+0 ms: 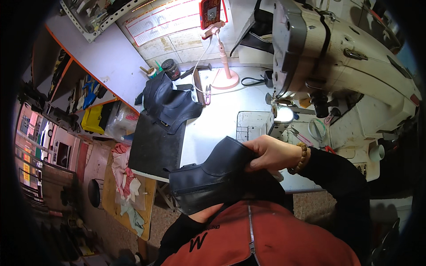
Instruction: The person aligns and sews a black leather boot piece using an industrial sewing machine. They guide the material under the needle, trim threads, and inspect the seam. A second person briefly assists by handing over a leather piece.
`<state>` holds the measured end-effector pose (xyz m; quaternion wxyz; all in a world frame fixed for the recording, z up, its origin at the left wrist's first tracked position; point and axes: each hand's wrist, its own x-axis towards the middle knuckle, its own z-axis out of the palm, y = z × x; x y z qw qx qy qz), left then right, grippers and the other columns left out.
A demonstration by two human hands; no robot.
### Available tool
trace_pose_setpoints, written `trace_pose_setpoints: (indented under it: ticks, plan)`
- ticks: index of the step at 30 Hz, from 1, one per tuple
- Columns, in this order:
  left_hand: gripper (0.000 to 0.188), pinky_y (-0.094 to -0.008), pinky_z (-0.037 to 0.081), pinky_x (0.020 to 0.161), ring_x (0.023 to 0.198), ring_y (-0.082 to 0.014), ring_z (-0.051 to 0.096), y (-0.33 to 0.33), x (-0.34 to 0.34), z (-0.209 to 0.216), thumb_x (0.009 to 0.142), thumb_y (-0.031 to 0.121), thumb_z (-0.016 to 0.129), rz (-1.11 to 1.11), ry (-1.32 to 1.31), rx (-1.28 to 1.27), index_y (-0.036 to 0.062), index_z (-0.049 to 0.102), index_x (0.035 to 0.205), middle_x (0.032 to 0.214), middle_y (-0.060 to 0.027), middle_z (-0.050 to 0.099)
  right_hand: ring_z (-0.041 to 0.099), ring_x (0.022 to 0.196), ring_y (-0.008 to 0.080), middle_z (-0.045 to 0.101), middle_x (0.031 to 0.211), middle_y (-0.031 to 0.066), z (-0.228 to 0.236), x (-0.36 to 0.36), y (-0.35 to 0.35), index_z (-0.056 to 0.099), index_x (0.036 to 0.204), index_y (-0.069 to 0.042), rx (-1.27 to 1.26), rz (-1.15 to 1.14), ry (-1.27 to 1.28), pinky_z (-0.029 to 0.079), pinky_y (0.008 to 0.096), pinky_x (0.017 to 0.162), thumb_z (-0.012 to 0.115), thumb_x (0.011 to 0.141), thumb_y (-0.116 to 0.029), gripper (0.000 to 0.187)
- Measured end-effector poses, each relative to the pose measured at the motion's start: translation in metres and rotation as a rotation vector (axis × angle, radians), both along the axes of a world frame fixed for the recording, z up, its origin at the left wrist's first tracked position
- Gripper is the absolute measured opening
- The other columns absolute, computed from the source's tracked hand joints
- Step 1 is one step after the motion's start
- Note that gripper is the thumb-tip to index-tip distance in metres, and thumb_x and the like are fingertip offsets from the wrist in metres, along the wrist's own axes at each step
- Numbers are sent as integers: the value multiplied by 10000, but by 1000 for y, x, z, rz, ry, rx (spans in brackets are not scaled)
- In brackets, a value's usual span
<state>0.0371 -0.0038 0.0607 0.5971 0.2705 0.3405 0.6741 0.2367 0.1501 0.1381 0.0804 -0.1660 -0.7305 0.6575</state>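
black boot upper [211, 175] gripped in the right hand [270, 155]

head view: the right hand pinches the boot upper by its upper right edge, thumb on the near face and fingers closed behind. a beaded bracelet [303, 158] circles that wrist. the left hand [206, 214] is mostly hidden behind the piece, a strip of skin showing below its lower edge; how its fingers stand, i cannot tell. the upper is tilted, in front of the person's red vest [284, 230], and overlaps the near edge of the white table [199, 142].

a second black upper [171, 102] lies on the table's left side, partly over a black mat [153, 146]. beyond it are a dark jar [170, 68] and a hammer [197, 70]. a pink stand [225, 71] holds a red phone [211, 13] near the wall. a sewing machine [350, 75] fills the right side. at lower left, crumpled cloths [122, 164] lie on a wooden board [108, 201].
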Motion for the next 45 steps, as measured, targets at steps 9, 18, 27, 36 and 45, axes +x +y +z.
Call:
trace_pose_setpoints:
  ticks: [9,18,27,36,45]
  plan:
    - [369,-397,421,1071,1216,-284,565,14,18,3,905,-6,510,-83,218,79,-17,549,1272,1320,-152,581,656,912,123,736,1001,89,8,28,-1,635,1198,37,-36,-205,-61,526,292,874,660,788,27,411]
    - [426,-405,400,1104,1247,-284,551,22,11,21,933,28,506,-160,962,397,-17,505,1357,1355,-145,565,644,954,99,700,1083,48,-7,44,0,610,1247,59,-522,-382,210,522,252,894,606,831,93,417]
    - [400,-434,444,1081,1249,-281,571,51,54,6,1068,241,450,57,-84,-113,-14,490,1374,1360,-143,581,573,878,48,646,992,-13,-26,22,-6,612,1144,14,-210,-609,231,504,231,811,631,890,54,257]
    - [460,-421,434,1090,1258,-275,570,44,62,11,1082,338,412,-112,-251,-173,-4,510,1374,1359,-138,597,623,948,141,660,1022,95,-26,36,-32,509,1289,-22,352,-855,35,503,276,849,695,846,30,484]
    - [481,-420,397,1117,1269,-274,558,46,69,11,1077,333,421,-186,-282,-173,-11,488,1405,1380,-135,584,617,875,297,584,966,145,-24,40,-38,684,1115,-32,727,-874,106,521,355,785,710,815,8,304]
